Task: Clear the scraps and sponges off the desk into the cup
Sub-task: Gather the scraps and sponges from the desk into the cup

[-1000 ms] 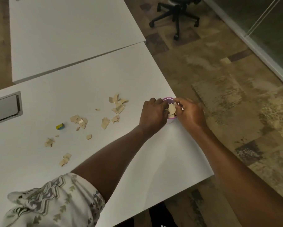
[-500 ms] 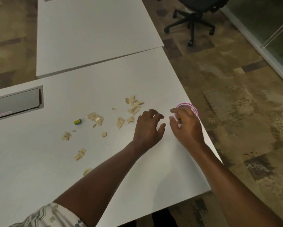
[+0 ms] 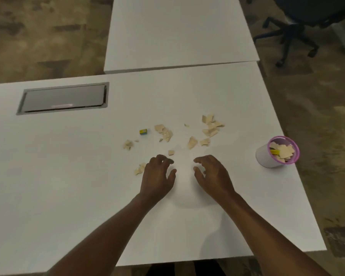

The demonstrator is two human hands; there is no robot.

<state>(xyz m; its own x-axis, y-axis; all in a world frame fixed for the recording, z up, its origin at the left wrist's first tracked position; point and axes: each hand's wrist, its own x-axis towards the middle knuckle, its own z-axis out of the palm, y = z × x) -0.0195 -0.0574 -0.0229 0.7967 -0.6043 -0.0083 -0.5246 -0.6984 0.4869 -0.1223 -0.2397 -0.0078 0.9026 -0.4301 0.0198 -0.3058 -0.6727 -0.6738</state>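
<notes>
Taking twelve o'clock as straight away from the person, the large white smooth-topped desk [image 3: 68, 176] fills most of the view. Its near edge runs at six o'clock and its right edge slants down at three o'clock. Wide bare surface lies at nine o'clock and between the arms and the near edge.

A second white flat desk [image 3: 177, 30] butts against its far edge at twelve o'clock. Mottled brown carpet floor [image 3: 38, 36] shows at eleven and three o'clock. One black wheeled office chair [image 3: 299, 22] stands on it at one o'clock.

One grey rectangular metal hatch [image 3: 64, 99] is set flush into the desk at ten o'clock.

Two bare forearms reach in from six o'clock. The left hand [image 3: 157, 176] and the right hand [image 3: 213, 176] sit side by side and apart, palms down, with fingers loosely curled and nothing in them. Whether they touch the desk I cannot tell.

One white round cup with a pink rim [image 3: 264, 156] stands at two o'clock of the right hand, near the right edge. It is already part-filled with tan pieces and one yellow piece [image 3: 274, 151].

The flat, ragged tan scraps [image 3: 211, 125] lie scattered at twelve o'clock of the hands in about seven clumps plus a few crumbs. One clump is just beside the left hand at nine o'clock.

One small yellow block sponge with a dark edge [image 3: 143, 131] lies at the scatter's left, apart from the scraps.
</notes>
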